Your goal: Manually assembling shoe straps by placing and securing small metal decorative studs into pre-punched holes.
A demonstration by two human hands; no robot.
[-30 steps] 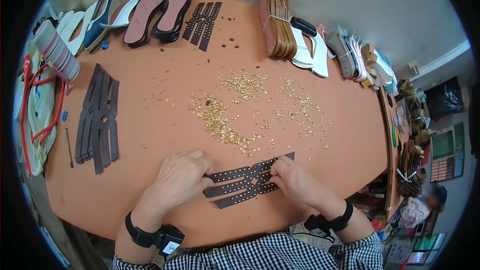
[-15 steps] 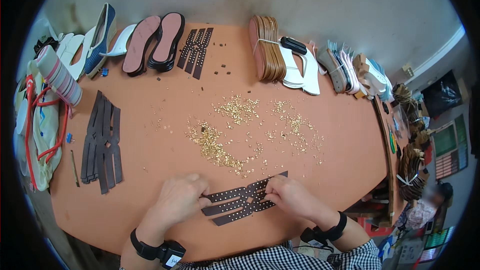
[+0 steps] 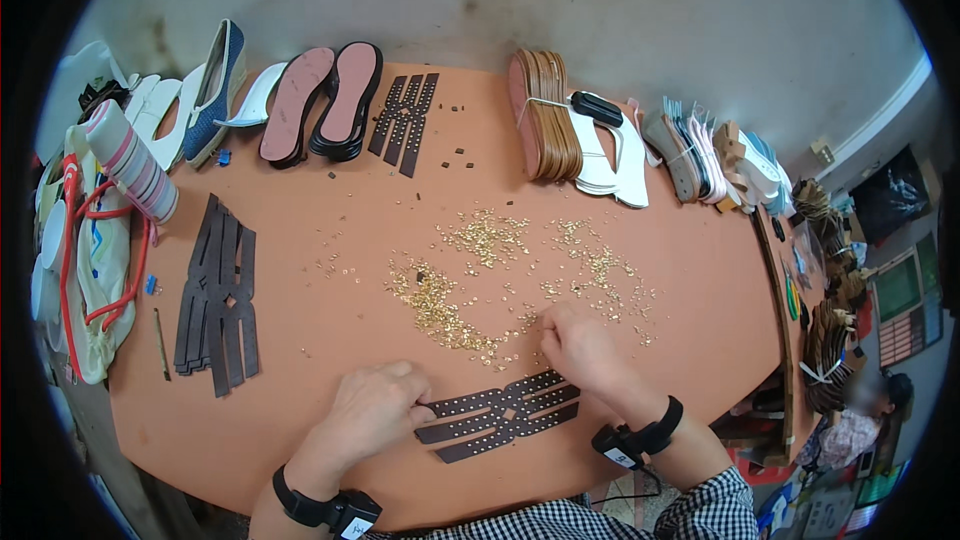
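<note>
A dark brown leather shoe upper (image 3: 509,415), cut into strips and dotted with small metal studs, lies flat near the table's front edge. My left hand (image 3: 372,408) is closed on its left end, fingers and thumb at the strips. Beyond its right side, my right hand (image 3: 585,345) is off the leather, with fingertips closed together at the near edge of the loose gold studs (image 3: 435,310). Whatever those fingertips hold is hidden. More gold studs (image 3: 485,237) are scattered over the middle of the table.
A stack of unstudded leather uppers (image 3: 217,300) and a thin stick (image 3: 162,345) lie to the left. Along the wall stand black-edged soles (image 3: 347,105), a studded upper (image 3: 405,125), tied brown soles (image 3: 545,120) and a blue wedge shoe (image 3: 216,90). A striped bottle (image 3: 135,162) leans at left.
My right hand has let go of the upper's right end and moved up to the gold studs. My left hand still holds the left end. The whole view has shifted slightly.
</note>
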